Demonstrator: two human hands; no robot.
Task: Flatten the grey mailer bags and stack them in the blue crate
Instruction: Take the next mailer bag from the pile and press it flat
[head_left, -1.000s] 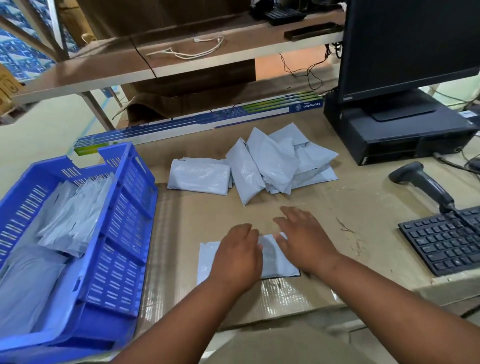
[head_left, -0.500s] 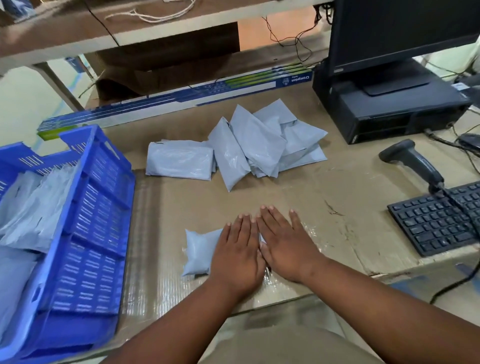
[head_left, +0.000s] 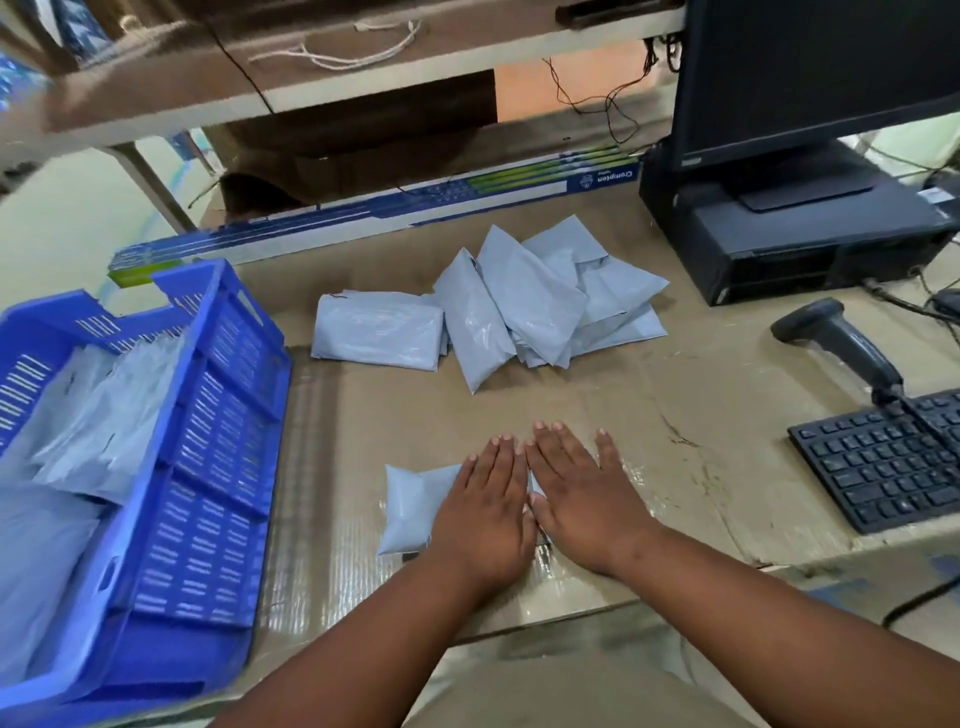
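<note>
Flattening step: left hand (head_left: 485, 512) and right hand (head_left: 582, 493) lay spread flat, side by side, pressing 1 mailer bag (head_left: 408, 506). Next, probably: lift it into the blue crate (head_left: 208, 467); its right half was hidden.

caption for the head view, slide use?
Both hands press a grey mailer bag flat on the table, blue crate alongside.

Both hands flat, side by side, on one mailer bag (head_left: 410, 506) at table's near edge: left hand (head_left: 485, 512), right hand (head_left: 584, 491). Pile of mailer bags (head_left: 524, 306) behind it. Crate (head_left: 218, 426) left, with bags inside. Keyboard (head_left: 883, 462) right, barcode scanner (head_left: 841, 338) behind it, monitor (head_left: 810, 73) on computer case (head_left: 789, 244) far right.
</note>
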